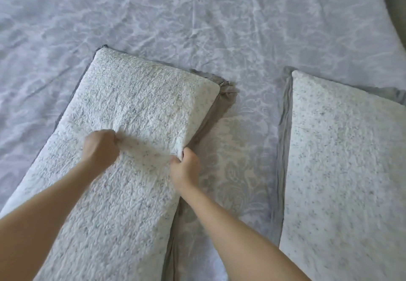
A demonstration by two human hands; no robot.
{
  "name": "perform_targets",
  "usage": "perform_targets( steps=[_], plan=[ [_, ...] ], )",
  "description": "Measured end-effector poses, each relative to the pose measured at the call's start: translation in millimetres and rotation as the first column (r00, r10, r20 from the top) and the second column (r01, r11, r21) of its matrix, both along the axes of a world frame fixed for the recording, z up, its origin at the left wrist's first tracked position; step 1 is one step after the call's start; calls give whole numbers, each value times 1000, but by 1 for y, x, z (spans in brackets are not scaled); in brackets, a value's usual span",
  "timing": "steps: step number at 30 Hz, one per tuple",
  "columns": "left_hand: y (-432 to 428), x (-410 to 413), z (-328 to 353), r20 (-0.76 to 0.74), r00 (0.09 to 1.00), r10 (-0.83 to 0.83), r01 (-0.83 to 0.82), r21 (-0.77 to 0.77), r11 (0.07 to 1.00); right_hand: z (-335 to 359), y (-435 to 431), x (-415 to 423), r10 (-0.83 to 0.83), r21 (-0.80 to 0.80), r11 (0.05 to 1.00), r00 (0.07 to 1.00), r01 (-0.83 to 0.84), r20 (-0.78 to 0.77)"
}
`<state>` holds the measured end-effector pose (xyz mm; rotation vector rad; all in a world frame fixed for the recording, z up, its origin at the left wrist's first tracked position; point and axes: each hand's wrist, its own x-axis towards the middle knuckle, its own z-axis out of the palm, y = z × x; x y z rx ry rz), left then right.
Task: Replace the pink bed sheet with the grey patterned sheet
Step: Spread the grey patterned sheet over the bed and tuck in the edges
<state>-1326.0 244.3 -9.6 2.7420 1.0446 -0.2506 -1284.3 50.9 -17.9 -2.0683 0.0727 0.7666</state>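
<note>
Nearest: white speckled quilted pillow, my left hand pinching its top fabric, my right hand clamped on its side edge. Grey patterned sheet lies spread flat beneath. I judge: lift both grips evenly so no wrinkles drag across it.

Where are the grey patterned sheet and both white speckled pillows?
Grey patterned bed sheet (197, 17): head view, bare far stretch.
Left white speckled fleecy pillow (136, 96): head view, its top face.
Right white speckled pillow (340, 149): head view, its top face.
</note>
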Motion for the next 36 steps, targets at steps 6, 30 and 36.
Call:
perform_targets(
  steps=[6, 30, 36],
  plan=[
    [-35, 8, 60, 226, 973, -38, 61, -94, 994, 90, -52, 11, -89, 162, 985, 968, 51, 235],
    [-301, -71, 94, -47, 963, 266, -261, -419, 870, 147, -300, 18, 675, -675, 657, 661, -337, 327],
    [-221, -257, 43, -252, 719, 648, -695, -251, 674, 82, -239, -127, 864, -606, 471, 474, -642, 170]
  ],
)
